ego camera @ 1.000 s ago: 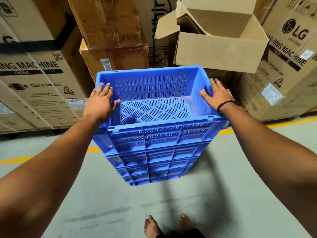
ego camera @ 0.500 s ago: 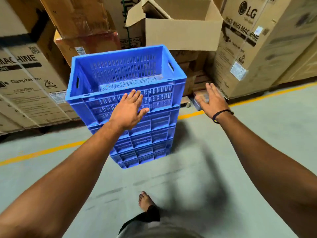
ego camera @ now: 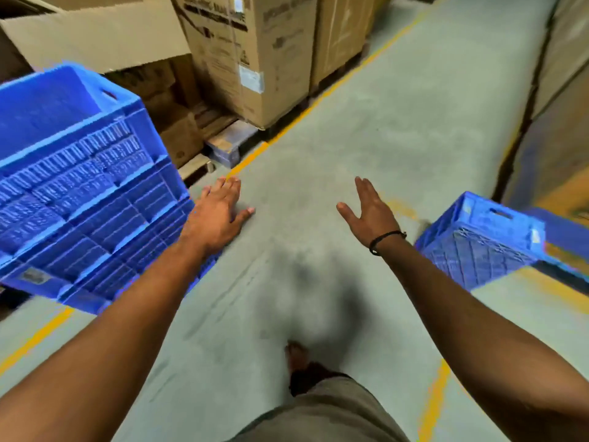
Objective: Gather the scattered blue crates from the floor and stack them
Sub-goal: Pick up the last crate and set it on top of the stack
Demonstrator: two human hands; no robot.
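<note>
Nearest, a bare foot (ego camera: 296,355) stands on the grey floor (ego camera: 366,148), both arms stretched out ahead. The left hand (ego camera: 220,212) is spread flat and empty, just beside the stack (ego camera: 83,193) at nine o'clock, though I cannot tell whether it touches. That stack of blue crates looks built, so part of the job seems done. The right hand (ego camera: 369,212) is open too, fingers splayed, holding nothing. One loose crate (ego camera: 478,240) sits on the floor at three o'clock, near that wrist, not yet gathered. Cardboard boxes (ego camera: 255,59) stand beyond, at twelve.
</note>
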